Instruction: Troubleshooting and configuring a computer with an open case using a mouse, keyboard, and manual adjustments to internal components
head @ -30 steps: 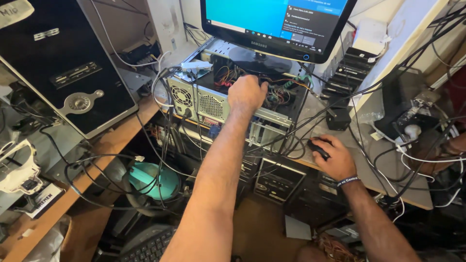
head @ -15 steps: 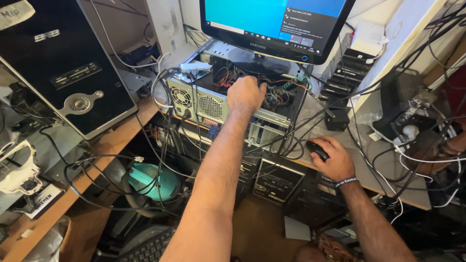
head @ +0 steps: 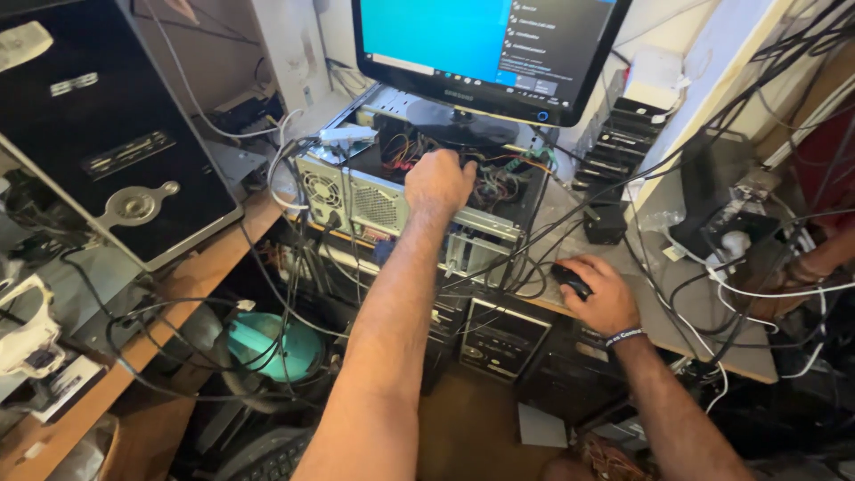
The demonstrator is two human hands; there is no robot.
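Note:
An open grey computer case (head: 374,200) lies on the desk with its wiring exposed. My left hand (head: 438,183) reaches into the case, fingers curled down among the coloured cables (head: 499,178); what the fingers hold is hidden. My right hand (head: 598,294) rests on a black mouse (head: 570,278) on the grey desk top (head: 695,312), and wears a dark wristband. A monitor (head: 481,49) with a blue screen and a dark menu stands on top of the case.
A black tower case (head: 107,151) leans at the left. Black and white cables hang everywhere across the desk and shelf. A teal round object (head: 267,343) sits below. More tower units (head: 499,334) stand under the desk. Another person's arm (head: 824,258) shows at the right edge.
My right hand with the mouse has slid slightly left and nearer the case. My left hand stays inside the case with little movement.

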